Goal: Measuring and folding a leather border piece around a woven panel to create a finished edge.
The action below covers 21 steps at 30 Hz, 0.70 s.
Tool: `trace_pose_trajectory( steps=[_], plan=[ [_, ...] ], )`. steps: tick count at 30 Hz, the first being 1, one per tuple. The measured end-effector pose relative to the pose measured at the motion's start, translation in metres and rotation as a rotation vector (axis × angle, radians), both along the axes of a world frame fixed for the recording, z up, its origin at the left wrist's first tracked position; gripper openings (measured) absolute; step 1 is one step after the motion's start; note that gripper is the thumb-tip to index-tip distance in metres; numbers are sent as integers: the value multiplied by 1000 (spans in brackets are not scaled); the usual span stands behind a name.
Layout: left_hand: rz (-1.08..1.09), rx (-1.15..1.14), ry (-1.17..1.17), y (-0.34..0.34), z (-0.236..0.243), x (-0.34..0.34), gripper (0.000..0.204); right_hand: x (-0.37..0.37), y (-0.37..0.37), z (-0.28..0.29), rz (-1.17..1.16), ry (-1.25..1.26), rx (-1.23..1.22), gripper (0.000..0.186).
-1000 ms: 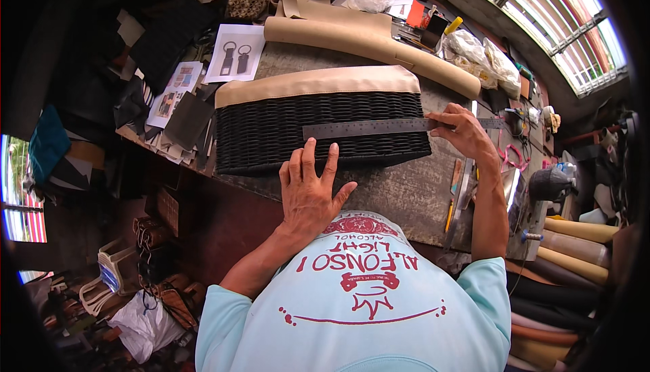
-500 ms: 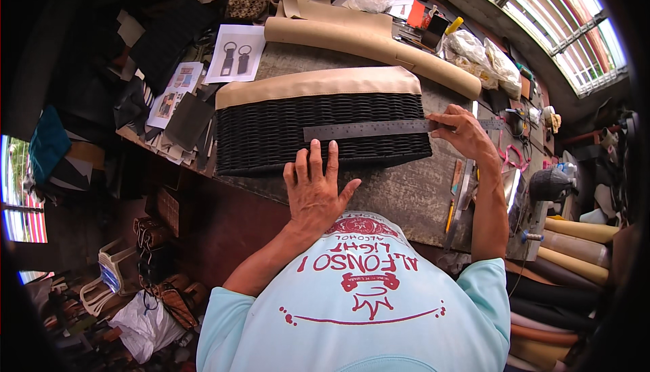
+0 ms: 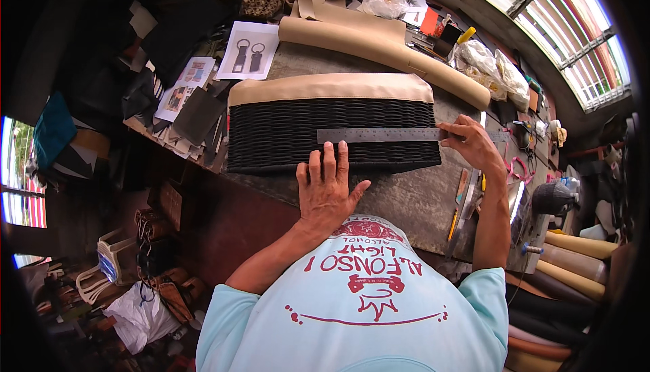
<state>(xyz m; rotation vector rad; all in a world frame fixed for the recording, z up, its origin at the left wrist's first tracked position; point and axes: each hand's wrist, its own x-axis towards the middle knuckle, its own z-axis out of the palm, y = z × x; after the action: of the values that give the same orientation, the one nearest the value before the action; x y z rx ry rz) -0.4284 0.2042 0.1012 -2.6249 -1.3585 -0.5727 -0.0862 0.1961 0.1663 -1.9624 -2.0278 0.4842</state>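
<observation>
A black woven basket (image 3: 284,132) with a beige band (image 3: 332,88) along its far side lies on the worktable. Across its woven face rests a grey metal ruler (image 3: 379,135), running roughly level from the basket's middle past its right edge. My right hand (image 3: 470,143) pinches the ruler near the basket's right edge, thumb below and fingers above. My left hand (image 3: 328,182) lies over the basket's near edge, fingers stretched out, with the longest fingertips just at the ruler's lower edge near its left end.
A roll of brown paper (image 3: 379,50) stretches behind the basket. Printed sheets (image 3: 248,50) and dark scraps lie to the left. A pencil (image 3: 451,220), pink-handled scissors (image 3: 520,169) and plastic bags (image 3: 484,64) are at the right. Material rolls (image 3: 575,270) are stacked beside the table.
The whole view has shifted slightly, so everything sits a little further right. Both hands and the ruler keep nearly the same place on the basket.
</observation>
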Motion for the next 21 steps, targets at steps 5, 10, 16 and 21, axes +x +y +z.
trace_pose_trajectory(
  steps=[5, 10, 16, 21],
  plan=[
    [-11, -18, -38, 1, 0, 1, 76, 0, -1, 1, 19, 36, 15, 41],
    [-39, -34, -71, 2, 2, 0, 73, -6, -1, 2, 13, 101, 14, 39],
    [-52, -29, -68, 3, 2, -2, 73, -10, 3, 7, 12, 110, -18, 42],
    [-50, -29, -48, 5, 1, -3, 74, -11, 5, 4, 1, 112, -26, 43]
  ],
)
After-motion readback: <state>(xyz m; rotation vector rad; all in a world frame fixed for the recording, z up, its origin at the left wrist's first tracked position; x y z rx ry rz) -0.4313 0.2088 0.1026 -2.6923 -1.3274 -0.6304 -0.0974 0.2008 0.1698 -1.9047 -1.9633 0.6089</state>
